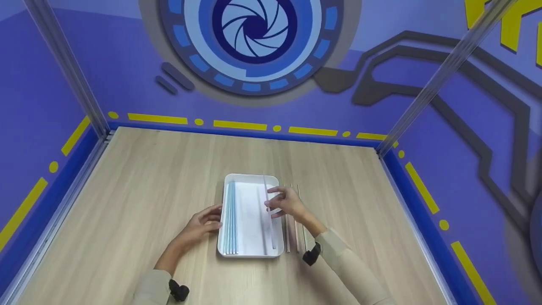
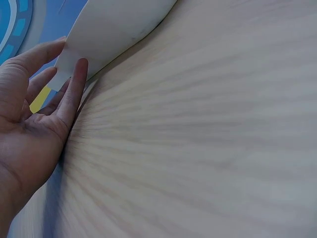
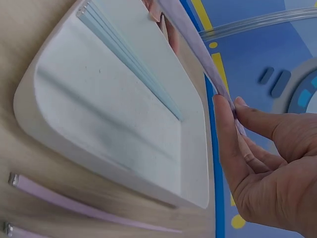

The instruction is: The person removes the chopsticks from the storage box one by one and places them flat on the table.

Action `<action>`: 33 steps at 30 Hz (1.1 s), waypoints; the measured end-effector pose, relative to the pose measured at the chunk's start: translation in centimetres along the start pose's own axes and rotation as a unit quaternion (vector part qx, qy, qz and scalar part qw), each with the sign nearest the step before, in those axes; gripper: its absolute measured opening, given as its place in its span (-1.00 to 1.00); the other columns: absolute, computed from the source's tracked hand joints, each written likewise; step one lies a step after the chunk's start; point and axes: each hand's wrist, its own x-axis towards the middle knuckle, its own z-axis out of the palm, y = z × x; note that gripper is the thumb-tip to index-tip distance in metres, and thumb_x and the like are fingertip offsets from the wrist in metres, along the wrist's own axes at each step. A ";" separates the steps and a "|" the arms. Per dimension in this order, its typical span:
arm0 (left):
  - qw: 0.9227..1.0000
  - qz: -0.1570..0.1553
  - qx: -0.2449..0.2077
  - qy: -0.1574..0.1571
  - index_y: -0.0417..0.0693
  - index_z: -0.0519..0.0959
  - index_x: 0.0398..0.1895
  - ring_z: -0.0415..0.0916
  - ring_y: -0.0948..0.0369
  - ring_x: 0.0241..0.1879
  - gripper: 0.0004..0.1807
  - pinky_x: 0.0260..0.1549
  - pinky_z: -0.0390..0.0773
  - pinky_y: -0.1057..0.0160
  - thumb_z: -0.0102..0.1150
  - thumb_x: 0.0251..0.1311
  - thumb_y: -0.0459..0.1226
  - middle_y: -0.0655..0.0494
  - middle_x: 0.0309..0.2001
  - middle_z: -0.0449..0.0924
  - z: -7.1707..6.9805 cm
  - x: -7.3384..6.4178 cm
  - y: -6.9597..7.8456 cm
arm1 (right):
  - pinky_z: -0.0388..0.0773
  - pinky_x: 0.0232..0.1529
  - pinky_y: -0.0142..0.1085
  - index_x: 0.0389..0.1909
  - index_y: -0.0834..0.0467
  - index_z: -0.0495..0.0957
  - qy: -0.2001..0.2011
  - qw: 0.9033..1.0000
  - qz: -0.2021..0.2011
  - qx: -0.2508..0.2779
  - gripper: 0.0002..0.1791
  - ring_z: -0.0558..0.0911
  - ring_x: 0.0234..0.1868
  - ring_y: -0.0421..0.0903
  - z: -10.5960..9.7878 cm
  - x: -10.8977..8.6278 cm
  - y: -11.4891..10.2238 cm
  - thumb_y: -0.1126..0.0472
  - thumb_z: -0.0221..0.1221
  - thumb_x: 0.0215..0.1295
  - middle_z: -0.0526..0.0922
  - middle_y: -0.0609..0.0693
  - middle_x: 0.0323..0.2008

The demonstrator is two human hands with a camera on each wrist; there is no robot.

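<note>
A white rectangular tray [image 1: 250,256] lies on the wooden table. Several light blue sticks [image 1: 231,220] lie side by side along its left side; their silvery ends show in the right wrist view. My right hand [image 1: 288,202] pinches a thin lilac stick [image 3: 200,52] between thumb and fingers, holding it tilted above the right part of the tray. The stick casts a shadow on the tray floor. At the tray's left wall, my left hand [image 1: 204,222] touches the outside with fairly straight fingers [image 2: 78,84].
Just right of the tray, a few thin sticks [image 1: 288,239] lie on the table, partly under my right arm; a pink one [image 3: 74,204] has a silvery end. Blue-purple walls with metal corner posts [image 1: 383,148] enclose the table [image 1: 169,169] at the back and sides.
</note>
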 end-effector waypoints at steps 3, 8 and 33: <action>1.000 0.006 -0.003 -0.007 -0.19 0.16 0.58 0.44 0.07 0.23 -0.21 0.06 0.65 0.30 0.28 0.35 -0.29 -0.32 0.38 0.31 -0.1 -0.1 0.0 | 0.78 -0.38 -0.19 0.27 0.49 0.40 0.013 1.000 0.008 0.004 -0.44 0.78 -0.30 -0.03 -0.8 -0.3 0.3 0.42 0.32 0.29 0.75 0.30 -0.26; 1.000 0.013 -0.006 -0.012 -0.19 0.15 0.58 0.45 0.06 0.22 -0.20 0.05 0.65 0.30 0.29 0.35 -0.28 -0.34 0.37 0.30 -0.1 -0.2 -0.1 | 0.78 -0.32 -0.15 0.29 0.46 0.41 0.037 0.999 0.021 0.013 -0.43 0.77 -0.31 -0.05 -2.0 -0.9 0.8 0.40 0.32 0.30 0.73 0.08 -0.33; 1.000 0.000 -0.006 0.001 -0.14 0.20 0.57 0.43 0.09 0.24 -0.22 0.07 0.62 0.37 0.30 0.33 -0.29 -0.27 0.39 0.32 -0.1 0.0 -0.1 | 0.76 -0.36 -0.27 0.30 0.45 0.41 0.089 0.992 0.087 -0.001 -0.44 0.76 -0.24 -0.09 -9.1 -2.0 6.3 0.42 0.29 0.30 0.71 0.11 -0.22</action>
